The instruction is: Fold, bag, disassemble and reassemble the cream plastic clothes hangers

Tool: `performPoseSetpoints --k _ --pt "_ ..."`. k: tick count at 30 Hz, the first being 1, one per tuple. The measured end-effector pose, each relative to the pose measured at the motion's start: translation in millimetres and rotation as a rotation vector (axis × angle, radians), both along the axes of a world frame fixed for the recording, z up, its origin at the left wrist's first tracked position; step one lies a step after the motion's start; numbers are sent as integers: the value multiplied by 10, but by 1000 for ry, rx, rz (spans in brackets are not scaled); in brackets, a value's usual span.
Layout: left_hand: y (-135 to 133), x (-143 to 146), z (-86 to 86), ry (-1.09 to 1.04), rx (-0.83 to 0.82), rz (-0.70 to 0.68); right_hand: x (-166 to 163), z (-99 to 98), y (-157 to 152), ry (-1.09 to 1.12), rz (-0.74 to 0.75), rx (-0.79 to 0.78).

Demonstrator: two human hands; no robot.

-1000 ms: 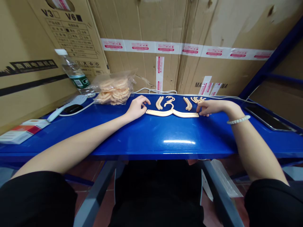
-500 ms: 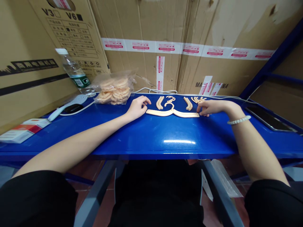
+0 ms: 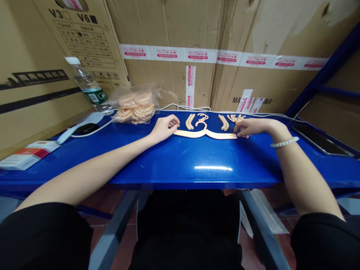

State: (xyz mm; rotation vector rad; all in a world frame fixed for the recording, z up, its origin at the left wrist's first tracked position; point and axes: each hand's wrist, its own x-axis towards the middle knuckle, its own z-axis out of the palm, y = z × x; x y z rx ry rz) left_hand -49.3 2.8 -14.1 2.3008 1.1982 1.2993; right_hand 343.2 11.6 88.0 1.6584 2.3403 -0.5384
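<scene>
A beige folding clothes hanger (image 3: 189, 133) lies spread flat on the blue table, its hook pointing toward the back. By its left end rests my left hand (image 3: 164, 127), fingers loosely curled and slightly apart, holding nothing. My right hand (image 3: 247, 128) is at the hanger's right end, with bent, parted fingers close to the tip; whether they touch it I cannot tell. Behind the hanger lie loose beige arm pieces (image 3: 190, 122) on the left, more arm pieces (image 3: 224, 122) on the right, and small hooks (image 3: 202, 117) between them. Several thin beige pieces (image 3: 235, 118) sit partly behind my right hand.
On the left stand a clear bag of beige parts (image 3: 136, 107), a water bottle (image 3: 91, 88), a light blue brush-like item (image 3: 81, 125), a black object (image 3: 87, 129) and a red-white box (image 3: 29, 154). A phone-like device (image 3: 320, 140) lies right. Cardboard (image 3: 168, 82) and a white cable (image 3: 185, 107) line the back.
The fingers of my left hand have curled in slightly. My right hand and the hanger stay practically where they were.
</scene>
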Motion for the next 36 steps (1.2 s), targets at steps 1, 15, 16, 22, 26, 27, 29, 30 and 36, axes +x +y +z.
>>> performPoseSetpoints --k 1,15,16,22,26,27,29,30,36 --pt "-1 0 3 6 6 1 0 -3 2 -2 -2 0" --pt "-34 1 51 113 98 66 7 -10 24 3 -3 -11" --pt "-35 0 51 116 90 69 8 -9 22 4 0 -14" --pt "-43 -11 44 110 77 43 3 -9 12 4 6 -1" --pt "-19 -13 31 89 38 8 -10 9 13 0 25 7" --pt "-5 -16 26 97 22 -6 -15 22 11 3 35 23" --pt "29 -24 13 145 -6 -29 -29 56 3 19 53 98" --pt "49 -30 6 183 -17 -33 -39 76 -3 31 55 157" --pt "151 -70 -35 325 -36 -106 -144 85 -42 181 68 509"
